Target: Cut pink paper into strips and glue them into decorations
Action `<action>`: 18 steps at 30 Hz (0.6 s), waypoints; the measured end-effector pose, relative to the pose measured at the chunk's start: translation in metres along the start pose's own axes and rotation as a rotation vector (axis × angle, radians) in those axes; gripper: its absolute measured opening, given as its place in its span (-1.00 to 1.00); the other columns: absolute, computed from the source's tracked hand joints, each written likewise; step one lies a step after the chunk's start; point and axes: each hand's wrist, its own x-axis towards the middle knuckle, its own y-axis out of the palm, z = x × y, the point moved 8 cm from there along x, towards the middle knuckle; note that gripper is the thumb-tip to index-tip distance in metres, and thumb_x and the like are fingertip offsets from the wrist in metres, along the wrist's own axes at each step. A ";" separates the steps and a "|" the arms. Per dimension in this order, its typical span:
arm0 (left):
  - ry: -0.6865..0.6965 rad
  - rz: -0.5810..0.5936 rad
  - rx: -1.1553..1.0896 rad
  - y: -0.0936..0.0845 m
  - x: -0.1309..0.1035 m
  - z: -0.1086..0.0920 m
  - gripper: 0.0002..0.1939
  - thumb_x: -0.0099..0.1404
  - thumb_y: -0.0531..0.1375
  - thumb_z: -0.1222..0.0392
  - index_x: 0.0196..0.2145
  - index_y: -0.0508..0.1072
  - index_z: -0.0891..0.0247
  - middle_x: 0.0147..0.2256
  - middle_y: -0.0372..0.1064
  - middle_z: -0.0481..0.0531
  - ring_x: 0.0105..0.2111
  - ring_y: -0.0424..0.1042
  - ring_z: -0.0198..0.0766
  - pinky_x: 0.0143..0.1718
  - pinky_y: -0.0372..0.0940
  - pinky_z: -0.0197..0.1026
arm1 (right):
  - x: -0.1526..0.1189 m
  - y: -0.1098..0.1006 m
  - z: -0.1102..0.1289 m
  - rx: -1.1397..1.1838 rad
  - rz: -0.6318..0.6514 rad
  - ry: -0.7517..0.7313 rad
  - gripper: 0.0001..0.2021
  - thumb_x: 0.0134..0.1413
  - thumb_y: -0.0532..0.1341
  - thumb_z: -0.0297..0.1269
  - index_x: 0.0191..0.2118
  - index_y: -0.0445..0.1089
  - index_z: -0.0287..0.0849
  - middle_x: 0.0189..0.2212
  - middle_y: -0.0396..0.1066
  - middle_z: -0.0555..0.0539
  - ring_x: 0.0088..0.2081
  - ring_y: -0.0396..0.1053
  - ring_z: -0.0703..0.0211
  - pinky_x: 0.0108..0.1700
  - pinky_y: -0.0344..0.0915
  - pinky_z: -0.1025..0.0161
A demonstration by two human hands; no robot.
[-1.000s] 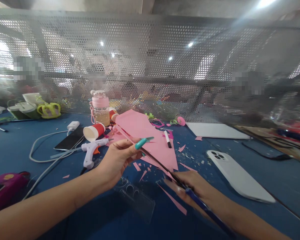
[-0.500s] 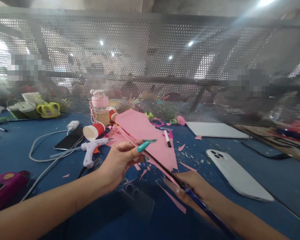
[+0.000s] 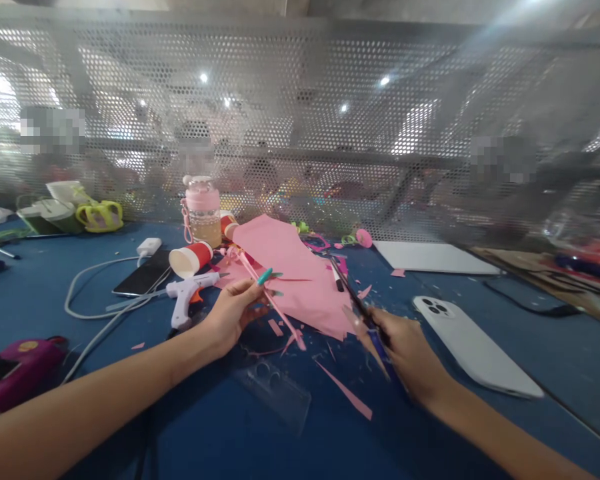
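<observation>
My left hand (image 3: pixel 237 310) pinches a narrow pink strip (image 3: pixel 283 315) between thumb and fingers, over the front of a large pink sheet (image 3: pixel 275 247). In my right hand (image 3: pixel 405 343) are scissors with blue handles (image 3: pixel 383 350), their dark blades pointing up and to the left. The blades are apart from the strip. Beneath both hands, pink scraps (image 3: pixel 347 390) lie on the blue table (image 3: pixel 215 427). A marker (image 3: pixel 337 275) rests on the sheet, close to the blade tips.
A white glue gun (image 3: pixel 185 297), a red paper cup (image 3: pixel 199 255), a dark phone (image 3: pixel 143 273) and a pink-lidded bottle (image 3: pixel 203 210) stand or lie left. On the right are a white phone (image 3: pixel 475 347) and a white board (image 3: pixel 435 259). Perforated metal (image 3: pixel 280 100) rises behind.
The scissors have moved off the pink strip, up and to the right, with my right hand. My left hand has shifted slightly left, and the strip now hangs more steeply.
</observation>
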 end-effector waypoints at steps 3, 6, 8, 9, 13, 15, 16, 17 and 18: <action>-0.012 0.076 0.020 0.005 -0.002 0.004 -0.91 0.03 0.30 0.30 -0.43 0.50 0.34 -0.63 0.35 -0.09 -0.63 0.35 -0.45 -0.59 0.31 -0.41 | 0.000 -0.003 -0.010 -0.061 -0.064 0.032 -0.61 0.07 -0.06 0.05 -0.62 0.09 -0.08 -0.75 0.18 0.03 -0.70 0.17 0.22 -0.61 0.07 0.32; -0.058 0.128 0.050 0.010 -0.006 0.006 -0.86 0.11 0.25 0.28 -0.31 0.48 0.30 -0.64 0.29 -0.14 -0.72 0.31 -0.44 -0.68 0.28 -0.38 | 0.000 -0.004 -0.013 -0.130 -0.096 0.027 -0.63 0.02 -0.04 0.06 -0.63 0.05 -0.07 -0.75 0.16 0.04 -0.69 0.16 0.22 -0.61 0.06 0.32; -0.073 0.162 0.088 0.012 -0.008 0.006 -0.85 0.13 0.23 0.27 -0.29 0.46 0.29 -0.62 0.29 -0.15 -0.76 0.28 -0.45 -0.74 0.24 -0.38 | 0.000 -0.004 -0.013 -0.146 -0.092 0.031 -0.62 0.01 -0.05 0.07 -0.63 0.03 -0.06 -0.76 0.15 0.04 -0.70 0.15 0.21 -0.62 0.05 0.32; -0.073 0.181 0.108 0.013 -0.008 0.007 -0.86 0.12 0.23 0.26 -0.31 0.46 0.29 -0.62 0.29 -0.14 -0.77 0.27 -0.45 -0.76 0.23 -0.39 | 0.000 -0.004 -0.013 -0.145 -0.091 0.042 -0.62 0.02 -0.06 0.07 -0.63 0.03 -0.06 -0.76 0.15 0.04 -0.70 0.15 0.21 -0.62 0.04 0.32; -0.080 0.236 0.165 0.015 -0.009 0.009 -0.84 0.07 0.28 0.21 -0.36 0.44 0.29 -0.62 0.30 -0.13 -0.75 0.30 -0.44 -0.75 0.24 -0.41 | -0.002 -0.001 -0.012 -0.105 -0.075 0.076 -0.65 0.05 -0.06 0.02 -0.61 0.06 -0.07 -0.73 0.20 0.02 -0.67 0.20 0.20 -0.60 0.06 0.32; -0.090 0.228 0.169 0.015 -0.010 0.009 -0.81 0.03 0.31 0.20 -0.37 0.44 0.29 -0.62 0.31 -0.12 -0.73 0.32 -0.43 -0.72 0.28 -0.39 | -0.002 0.001 -0.011 -0.097 -0.066 0.077 -0.65 0.04 -0.06 0.03 -0.60 0.07 -0.08 -0.72 0.22 0.00 -0.65 0.21 0.18 -0.58 0.08 0.31; -0.093 0.222 0.171 0.015 -0.010 0.009 -0.78 0.01 0.32 0.19 -0.37 0.44 0.29 -0.61 0.31 -0.12 -0.72 0.32 -0.42 -0.71 0.30 -0.38 | -0.002 0.001 -0.010 -0.095 -0.059 0.078 -0.65 0.04 -0.06 0.03 -0.60 0.06 -0.07 -0.72 0.22 0.00 -0.65 0.22 0.17 -0.58 0.08 0.30; -0.097 0.217 0.179 0.015 -0.010 0.008 -0.76 -0.01 0.33 0.18 -0.36 0.44 0.29 -0.61 0.32 -0.12 -0.71 0.33 -0.42 -0.70 0.32 -0.37 | -0.002 0.002 -0.010 -0.093 -0.052 0.082 -0.65 0.04 -0.07 0.04 -0.61 0.05 -0.07 -0.72 0.21 0.00 -0.65 0.21 0.17 -0.58 0.08 0.30; -0.106 0.218 0.192 0.015 -0.011 0.008 -0.72 -0.03 0.35 0.18 -0.33 0.45 0.30 -0.60 0.32 -0.12 -0.70 0.34 -0.42 -0.68 0.33 -0.36 | -0.001 0.002 -0.010 -0.089 -0.044 0.088 -0.64 0.04 -0.08 0.04 -0.61 0.04 -0.07 -0.72 0.21 0.00 -0.65 0.20 0.17 -0.58 0.08 0.30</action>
